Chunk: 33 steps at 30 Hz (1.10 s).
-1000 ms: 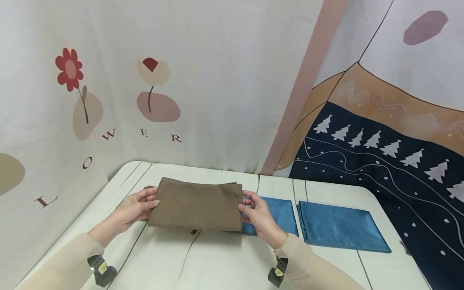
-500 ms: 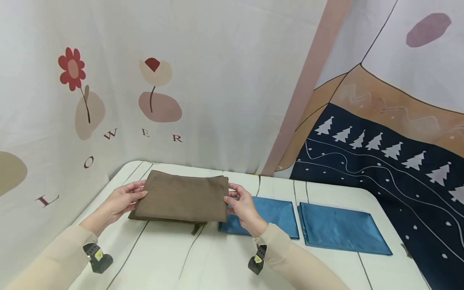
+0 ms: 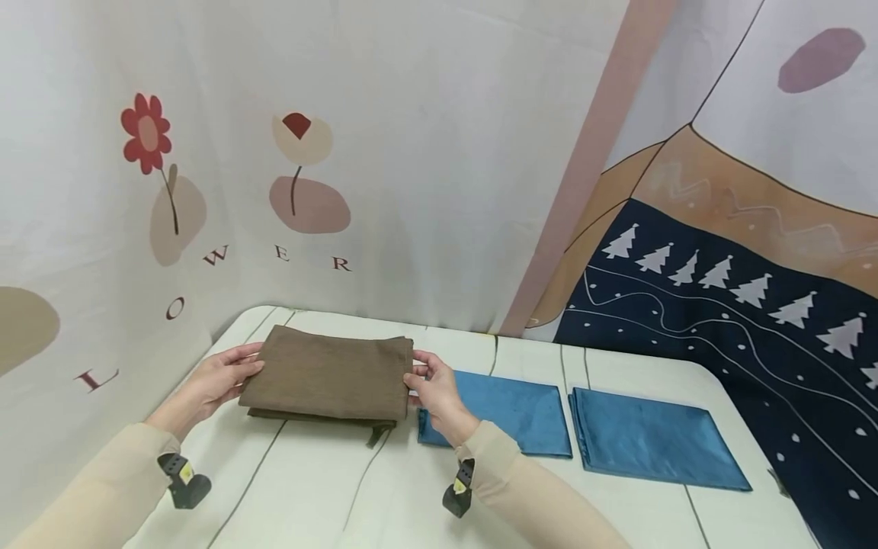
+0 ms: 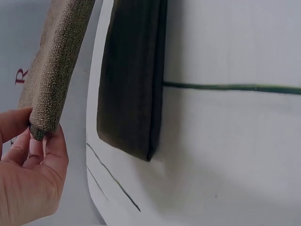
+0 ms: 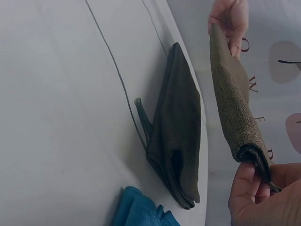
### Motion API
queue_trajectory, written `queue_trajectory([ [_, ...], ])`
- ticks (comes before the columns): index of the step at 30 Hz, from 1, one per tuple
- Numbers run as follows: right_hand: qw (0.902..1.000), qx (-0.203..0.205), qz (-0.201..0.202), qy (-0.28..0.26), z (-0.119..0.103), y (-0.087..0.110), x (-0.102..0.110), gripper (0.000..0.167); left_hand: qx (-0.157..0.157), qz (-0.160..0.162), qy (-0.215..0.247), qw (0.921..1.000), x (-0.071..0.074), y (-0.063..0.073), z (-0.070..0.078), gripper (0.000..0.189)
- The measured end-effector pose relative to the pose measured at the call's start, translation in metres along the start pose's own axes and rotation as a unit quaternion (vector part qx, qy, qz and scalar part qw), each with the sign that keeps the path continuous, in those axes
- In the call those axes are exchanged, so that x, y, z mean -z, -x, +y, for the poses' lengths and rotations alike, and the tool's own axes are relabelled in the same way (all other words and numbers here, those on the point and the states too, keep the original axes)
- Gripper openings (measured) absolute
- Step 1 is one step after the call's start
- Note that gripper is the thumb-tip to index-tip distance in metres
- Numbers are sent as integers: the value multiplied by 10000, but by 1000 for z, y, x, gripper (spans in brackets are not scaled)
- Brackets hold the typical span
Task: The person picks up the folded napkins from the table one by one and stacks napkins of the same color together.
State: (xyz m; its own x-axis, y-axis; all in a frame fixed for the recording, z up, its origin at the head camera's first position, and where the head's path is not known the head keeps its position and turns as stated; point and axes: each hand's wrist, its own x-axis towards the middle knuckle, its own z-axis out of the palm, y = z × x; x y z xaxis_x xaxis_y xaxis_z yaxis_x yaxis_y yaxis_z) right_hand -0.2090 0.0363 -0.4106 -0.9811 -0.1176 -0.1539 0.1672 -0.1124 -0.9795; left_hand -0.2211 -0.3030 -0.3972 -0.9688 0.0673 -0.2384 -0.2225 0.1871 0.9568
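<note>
Both hands hold up a folded brown cloth (image 3: 329, 375) by its short ends. My left hand (image 3: 216, 383) pinches the left end between thumb and fingers, and my right hand (image 3: 439, 395) pinches the right end. Below it a second folded brown cloth (image 5: 181, 127) lies on the table; the wrist views show space between the two. In the head view the raised cloth covers most of the lower one, leaving its front edge and a small strap (image 3: 376, 436) showing. The raised cloth's rolled, layered end (image 5: 249, 153) faces the right wrist camera.
A folded blue satin-like cloth (image 3: 511, 412) lies just right of my right hand, partly behind it. Another folded blue cloth (image 3: 661, 441) lies farther right. The white table (image 3: 398, 503) has dark lines, and printed curtains (image 3: 425, 191) rise behind it.
Both hands have carried the brown cloth leftward, over the second brown cloth, then slightly lower. The near blue cloth is now less covered.
</note>
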Motion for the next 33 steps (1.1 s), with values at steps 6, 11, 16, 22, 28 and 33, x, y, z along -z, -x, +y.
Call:
queue_trajectory([
  [6, 9999, -103, 75, 23, 6, -3, -8, 43, 156, 170, -488, 9985, 6, -3, -5, 63],
  [11, 9999, -121, 112, -40, 11, -7, -13, 43, 195, 312, -427, 9984, 9, -6, -11, 60],
  [16, 9997, -175, 186, -18, 17, -12, -17, 43, 159, 445, -298, 9984, 9, -8, -16, 49],
  [22, 9992, -269, 296, 39, 23, -16, -18, 41, 100, 519, -213, 9984, 8, -12, -21, 38],
  [28, 9984, -334, 447, 102, 28, -21, -19, 40, 174, 532, -217, 9982, 6, -17, -26, 45],
  [33, 9977, -418, 507, 189, 32, -24, -19, 39, 254, 573, -333, 9975, 4, -20, -31, 54],
])
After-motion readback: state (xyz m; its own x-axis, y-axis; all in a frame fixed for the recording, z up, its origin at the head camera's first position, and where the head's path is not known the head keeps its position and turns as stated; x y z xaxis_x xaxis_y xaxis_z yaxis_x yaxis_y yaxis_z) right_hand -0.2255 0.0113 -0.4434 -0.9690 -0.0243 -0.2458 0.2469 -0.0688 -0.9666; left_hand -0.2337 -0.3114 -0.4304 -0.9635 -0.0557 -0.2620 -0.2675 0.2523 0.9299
